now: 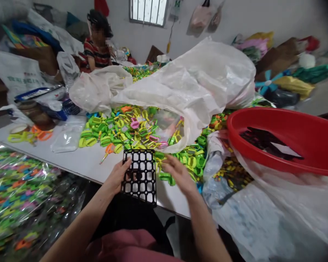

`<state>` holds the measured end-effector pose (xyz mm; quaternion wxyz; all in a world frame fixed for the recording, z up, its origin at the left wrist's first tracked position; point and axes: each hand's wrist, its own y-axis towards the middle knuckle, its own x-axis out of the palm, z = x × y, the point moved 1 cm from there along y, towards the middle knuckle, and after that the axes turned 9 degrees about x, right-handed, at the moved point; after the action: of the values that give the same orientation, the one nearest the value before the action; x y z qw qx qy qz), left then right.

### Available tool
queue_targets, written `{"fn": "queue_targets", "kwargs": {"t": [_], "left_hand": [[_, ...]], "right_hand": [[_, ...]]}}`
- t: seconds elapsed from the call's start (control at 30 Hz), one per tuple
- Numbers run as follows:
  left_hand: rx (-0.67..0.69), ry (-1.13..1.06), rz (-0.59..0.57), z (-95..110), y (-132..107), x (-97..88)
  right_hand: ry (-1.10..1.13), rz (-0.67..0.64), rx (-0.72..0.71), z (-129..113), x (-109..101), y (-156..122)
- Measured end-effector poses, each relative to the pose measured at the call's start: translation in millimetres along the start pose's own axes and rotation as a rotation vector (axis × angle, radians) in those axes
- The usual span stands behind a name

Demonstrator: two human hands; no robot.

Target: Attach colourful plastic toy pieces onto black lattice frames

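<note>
At counter (79, 162) edge, left hand (117, 178) grips a black grid (140, 174); right hand (177, 174), fingers spread, seemingly empty, reaches among clips (120, 133). Filling stage; next needs 1 clip pinched.

White table (79, 162) under plastic scissors (120, 131)

A grid tray (140, 175) lies at the table's (79, 162) near edge, plastic clips (117, 131) behind it, a basin (284, 140) to the right

The scene is viewed from head height, forward and down, close over the cluttered white table (79, 162).
</note>
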<state>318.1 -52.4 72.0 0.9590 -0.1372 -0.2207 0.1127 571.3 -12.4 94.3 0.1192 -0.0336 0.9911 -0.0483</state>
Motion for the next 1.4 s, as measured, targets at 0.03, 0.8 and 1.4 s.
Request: {"fn": "queue_targets", "kwargs": {"t": [0.03, 0.8, 1.4], "left_hand": [[0.02, 0.014, 0.002, 0, -2, 0.0], [0.296, 0.616, 0.459, -48, -13, -102.7], [0.464, 1.76, -0.097, -60, -27, -88.0]], "right_hand": [[0.041, -0.073, 0.017, 7, 29, -1], [-1.223, -0.703, -0.391, -47, 296, 79], [-0.106, -0.444, 0.129, 27, 229, 43]]}}
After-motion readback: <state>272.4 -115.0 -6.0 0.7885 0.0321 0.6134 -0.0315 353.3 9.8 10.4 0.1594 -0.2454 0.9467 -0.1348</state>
